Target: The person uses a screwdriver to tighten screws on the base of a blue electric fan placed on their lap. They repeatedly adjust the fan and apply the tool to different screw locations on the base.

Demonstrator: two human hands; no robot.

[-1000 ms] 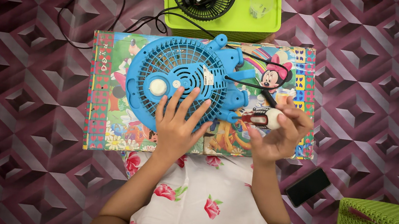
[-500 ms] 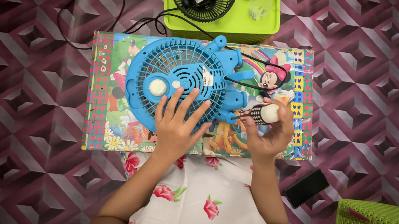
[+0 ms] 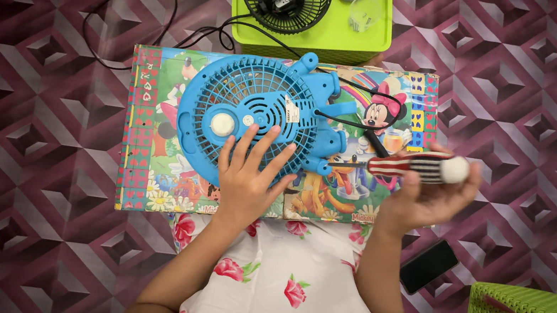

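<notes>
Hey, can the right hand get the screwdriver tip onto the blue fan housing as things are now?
Probably yes. The right hand holds the screwdriver level, its tip already at the blue fan housing's right edge, nothing between them. The left hand presses the grille, clear of that side.

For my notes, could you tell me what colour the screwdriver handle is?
The screwdriver handle is red-and-white striped with a white end, seen in the head view.

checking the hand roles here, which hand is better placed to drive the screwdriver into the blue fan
Probably the right hand: it already grips the screwdriver, tip at the blue fan. The left hand lies flat on the grille, steadying it.
</notes>
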